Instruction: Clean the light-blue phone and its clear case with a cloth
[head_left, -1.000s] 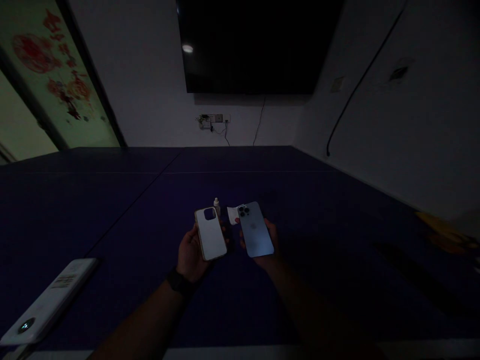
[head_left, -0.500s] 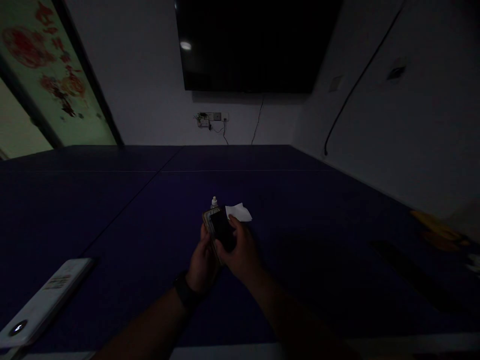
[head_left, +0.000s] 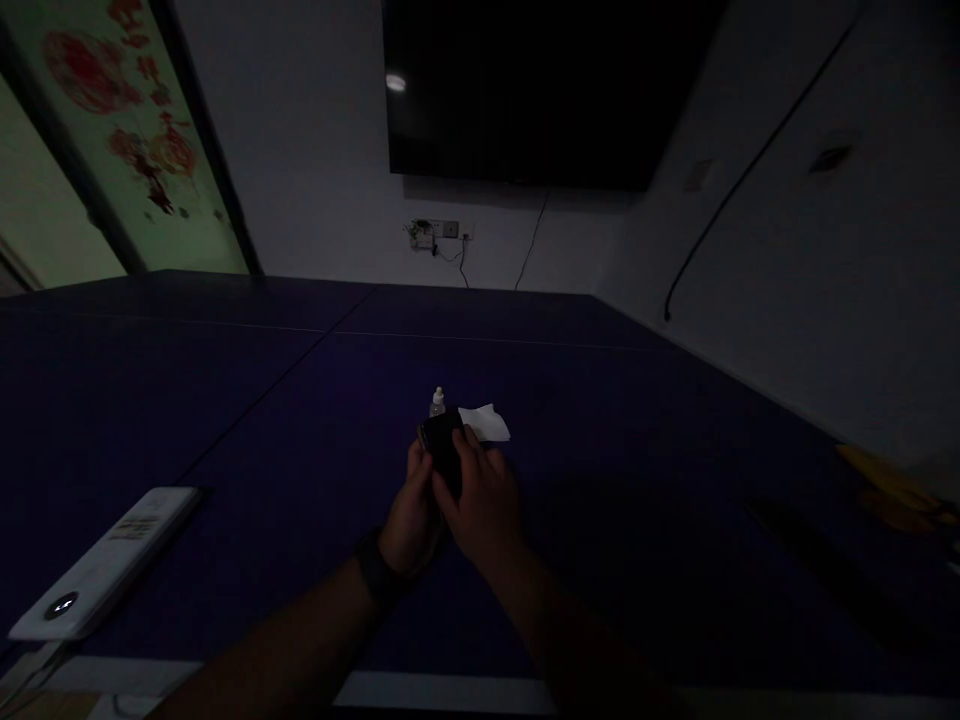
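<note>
My left hand (head_left: 409,515) is closed around the left edge and underside of a phone-sized flat stack. On top lies a black flat rectangular slab (head_left: 442,445), shaped like a phone. A thin light rim of the piece beneath it shows at the upper left corner; the rest is hidden. My right hand (head_left: 484,500) grips the slab from the right, thumb on its lower left part and fingers across its upper right. Just behind the stack stands a small dropper bottle (head_left: 438,401) with a white cap. A white paper or cloth (head_left: 486,422) lies beside it, partly behind my right fingers.
On the blue-purple table (head_left: 300,430), a white power bank (head_left: 112,560) with a lit display and a cable lies at left. A dark flat object (head_left: 817,560) and a yellow item (head_left: 889,475) are at right. A television (head_left: 540,90) hangs on the wall.
The black slab now covers nearly all of the lighter piece beneath, which showed more before. My right fingers have moved over the slab's upper right. The view has shifted slightly.
</note>
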